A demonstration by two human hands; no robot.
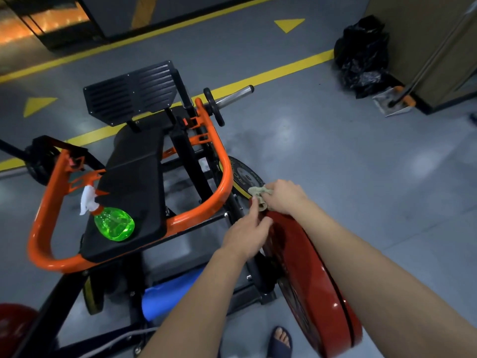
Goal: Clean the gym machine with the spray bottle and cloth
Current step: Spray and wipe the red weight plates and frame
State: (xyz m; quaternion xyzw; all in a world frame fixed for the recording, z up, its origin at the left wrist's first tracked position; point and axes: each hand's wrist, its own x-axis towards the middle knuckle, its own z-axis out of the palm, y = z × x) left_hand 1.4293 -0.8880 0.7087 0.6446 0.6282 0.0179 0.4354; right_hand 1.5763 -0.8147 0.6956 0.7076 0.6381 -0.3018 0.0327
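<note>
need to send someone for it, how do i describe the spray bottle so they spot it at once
Find the gym machine with the orange tube frame. On the near end of its black pad sits the spray bottle. It is the only clear green thing, with a white trigger head.

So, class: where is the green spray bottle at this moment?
Head view, left of centre: the green spray bottle sits on the machine's black seat pad, inside the curve of the orange frame.
</note>
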